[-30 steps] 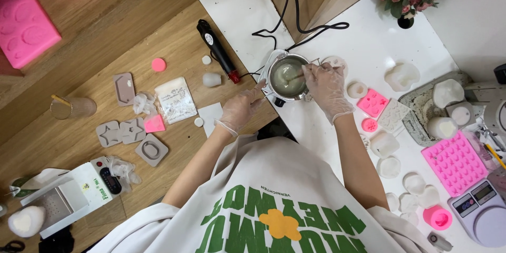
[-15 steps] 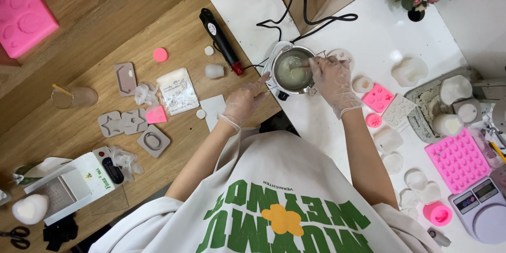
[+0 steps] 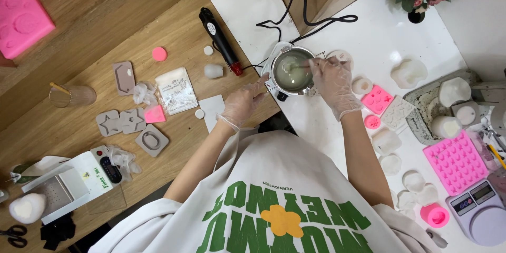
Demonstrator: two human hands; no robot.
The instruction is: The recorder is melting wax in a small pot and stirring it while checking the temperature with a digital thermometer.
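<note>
Metal pot (image 3: 291,70): one; right hand (image 3: 333,81) stirring, left hand (image 3: 243,101) beside.

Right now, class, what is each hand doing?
Left hand: open, fingertips at the metal pot.
Right hand: closed on a thin stirring stick in the pot.

A small metal pot (image 3: 291,69) of pale liquid is seen at the seam between the wooden table (image 3: 79,37) and the white table (image 3: 379,37). A thin stick (image 3: 299,65) is held in the liquid by the gloved right hand (image 3: 333,83). The pot's near left side is touched by the gloved left hand (image 3: 243,101). A black heat tool (image 3: 219,39) lies just left of the pot; pink moulds (image 3: 457,161) are spread to the right.
</note>
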